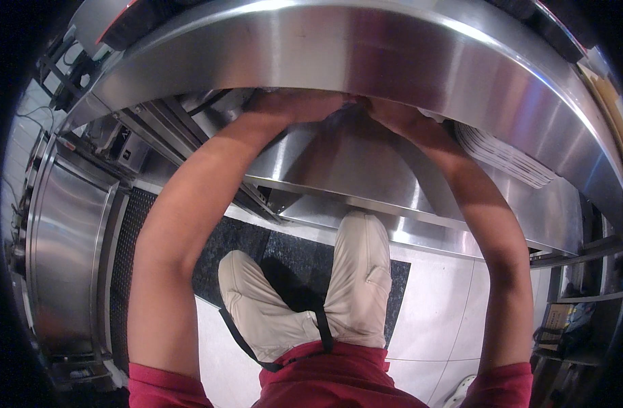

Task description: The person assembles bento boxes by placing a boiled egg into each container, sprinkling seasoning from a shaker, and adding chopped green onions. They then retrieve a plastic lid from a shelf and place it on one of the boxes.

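My left hand point(299, 106) and my right hand point(393, 115) reach in under the front edge of a stainless steel counter point(311, 51), above a steel shelf point(345, 153). They come close together near the middle. The counter's edge and shadow hide most of the fingers, so whether they grip anything does not show. A small dim patch between the hands is too blurred to name. On the shelf, to the right of my right forearm, lies a stack of white plates or trays point(505, 156). Behind my left wrist sits a shiny metal container point(223, 112), partly covered.
At the left stands a steel cabinet or appliance point(66, 251). A black mat point(230, 248) lies on the white tiled floor point(434, 299) below my bent knees. Dark racks with a cardboard box point(556, 323) are at the far right. Dark red-rimmed trays point(131, 27) rest on the counter's far left.
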`<state>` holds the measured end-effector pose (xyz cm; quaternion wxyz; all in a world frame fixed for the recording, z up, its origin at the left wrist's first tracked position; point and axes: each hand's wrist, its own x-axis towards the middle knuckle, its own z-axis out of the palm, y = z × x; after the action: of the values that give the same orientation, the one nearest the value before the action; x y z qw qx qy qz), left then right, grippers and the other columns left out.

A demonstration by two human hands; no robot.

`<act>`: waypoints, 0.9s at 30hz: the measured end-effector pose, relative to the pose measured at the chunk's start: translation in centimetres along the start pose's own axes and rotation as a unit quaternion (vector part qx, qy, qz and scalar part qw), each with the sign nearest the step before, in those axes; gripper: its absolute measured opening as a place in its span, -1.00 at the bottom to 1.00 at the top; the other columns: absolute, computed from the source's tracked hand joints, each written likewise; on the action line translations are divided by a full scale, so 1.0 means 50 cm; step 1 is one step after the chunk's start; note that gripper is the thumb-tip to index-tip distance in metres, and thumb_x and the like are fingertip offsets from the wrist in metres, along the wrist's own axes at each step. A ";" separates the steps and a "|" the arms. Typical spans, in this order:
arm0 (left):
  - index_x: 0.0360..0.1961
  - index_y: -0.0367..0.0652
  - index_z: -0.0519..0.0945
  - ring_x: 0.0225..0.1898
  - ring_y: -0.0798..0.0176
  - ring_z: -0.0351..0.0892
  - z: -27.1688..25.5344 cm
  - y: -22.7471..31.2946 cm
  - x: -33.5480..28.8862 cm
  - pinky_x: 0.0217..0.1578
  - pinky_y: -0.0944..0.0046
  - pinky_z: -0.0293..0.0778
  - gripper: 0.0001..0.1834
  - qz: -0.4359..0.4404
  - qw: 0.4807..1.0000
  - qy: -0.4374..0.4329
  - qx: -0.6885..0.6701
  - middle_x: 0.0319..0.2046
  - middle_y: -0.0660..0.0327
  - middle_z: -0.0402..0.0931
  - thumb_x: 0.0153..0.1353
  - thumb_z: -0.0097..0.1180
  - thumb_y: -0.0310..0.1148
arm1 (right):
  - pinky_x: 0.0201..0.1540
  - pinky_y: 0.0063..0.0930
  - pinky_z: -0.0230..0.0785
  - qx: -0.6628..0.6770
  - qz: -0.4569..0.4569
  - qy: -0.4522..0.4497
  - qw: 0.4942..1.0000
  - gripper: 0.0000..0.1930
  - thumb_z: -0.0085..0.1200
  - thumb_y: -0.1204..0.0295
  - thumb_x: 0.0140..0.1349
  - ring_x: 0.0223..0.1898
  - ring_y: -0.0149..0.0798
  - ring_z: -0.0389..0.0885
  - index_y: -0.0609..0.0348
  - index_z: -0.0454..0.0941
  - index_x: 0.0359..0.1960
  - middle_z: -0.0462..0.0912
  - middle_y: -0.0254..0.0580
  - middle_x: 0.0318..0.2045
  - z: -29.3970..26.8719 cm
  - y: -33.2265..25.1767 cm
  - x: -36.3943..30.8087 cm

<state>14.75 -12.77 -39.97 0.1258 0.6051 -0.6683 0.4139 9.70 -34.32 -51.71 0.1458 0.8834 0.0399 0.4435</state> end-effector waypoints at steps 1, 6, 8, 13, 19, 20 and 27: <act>-0.41 -0.08 0.58 -0.50 0.09 0.55 0.004 0.001 0.000 -0.45 -0.01 0.48 -0.86 -0.012 1.000 0.011 -0.027 -0.55 0.18 0.50 0.20 0.03 -0.31 | -0.03 -0.05 0.42 -0.008 -0.006 0.011 1.000 -0.68 0.12 0.08 0.29 -0.14 0.05 0.64 0.00 0.67 -0.12 0.67 -0.03 -0.21 0.002 0.001 -0.002; -0.43 -0.07 0.58 -0.51 0.09 0.53 0.008 -0.004 -0.002 -0.46 -0.01 0.46 -0.85 0.010 1.000 0.005 0.011 -0.54 0.17 0.51 0.22 0.02 -0.30 | -0.04 -0.05 0.43 0.011 -0.033 0.007 0.999 -0.66 0.09 0.07 0.32 -0.14 0.02 0.63 0.01 0.65 -0.09 0.65 -0.04 -0.21 -0.034 0.009 0.011; -0.43 -0.07 0.59 -0.52 0.08 0.52 0.006 -0.008 -0.003 -0.46 -0.01 0.45 -0.84 0.022 0.999 0.002 0.042 -0.55 0.16 0.51 0.22 0.02 -0.29 | -0.04 -0.06 0.44 0.011 -0.041 0.000 0.999 -0.66 0.09 0.07 0.32 -0.14 0.02 0.63 0.01 0.65 -0.09 0.65 -0.05 -0.21 -0.059 0.007 0.019; -0.45 -0.07 0.58 -0.53 0.09 0.51 0.008 -0.018 -0.004 -0.46 -0.01 0.45 -0.83 -0.013 1.000 -0.022 -0.002 -0.57 0.16 0.49 0.20 0.03 -0.26 | -0.04 -0.07 0.44 0.002 -0.057 -0.010 0.998 -0.67 0.08 0.09 0.33 -0.15 0.01 0.63 0.01 0.65 -0.08 0.65 -0.05 -0.21 -0.100 0.003 0.034; -0.44 -0.07 0.58 -0.50 0.08 0.52 0.008 -0.021 -0.010 -0.43 0.00 0.47 -0.85 -0.024 0.997 -0.067 -0.001 -0.55 0.16 0.53 0.16 0.10 -0.26 | -0.05 -0.09 0.45 -0.008 -0.067 -0.015 0.998 -0.69 0.07 0.11 0.33 -0.16 0.00 0.63 0.01 0.64 -0.08 0.65 -0.06 -0.22 -0.117 0.005 0.039; -0.44 -0.07 0.59 -0.50 0.08 0.53 0.005 -0.021 -0.010 -0.42 0.01 0.47 -0.85 -0.014 0.998 -0.058 0.014 -0.55 0.16 0.53 0.16 0.10 -0.26 | -0.05 -0.09 0.45 -0.010 -0.069 -0.016 0.997 -0.69 0.07 0.11 0.33 -0.16 0.00 0.63 0.01 0.64 -0.08 0.65 -0.06 -0.22 -0.121 0.005 0.041; -0.39 -0.07 0.62 -0.45 0.04 0.56 -0.005 -0.021 -0.019 -0.37 0.00 0.48 -0.86 -0.011 0.997 -0.069 0.037 -0.50 0.14 0.56 0.16 0.11 -0.27 | -0.06 -0.11 0.46 -0.017 -0.083 -0.021 0.996 -0.70 0.07 0.13 0.34 -0.17 -0.01 0.63 0.01 0.64 -0.08 0.64 -0.07 -0.23 -0.139 -0.006 0.043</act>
<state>15.85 -11.85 -40.03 0.0617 0.6437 -0.6527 0.3946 5.50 -32.05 -46.24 0.1981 0.8836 0.1021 0.4118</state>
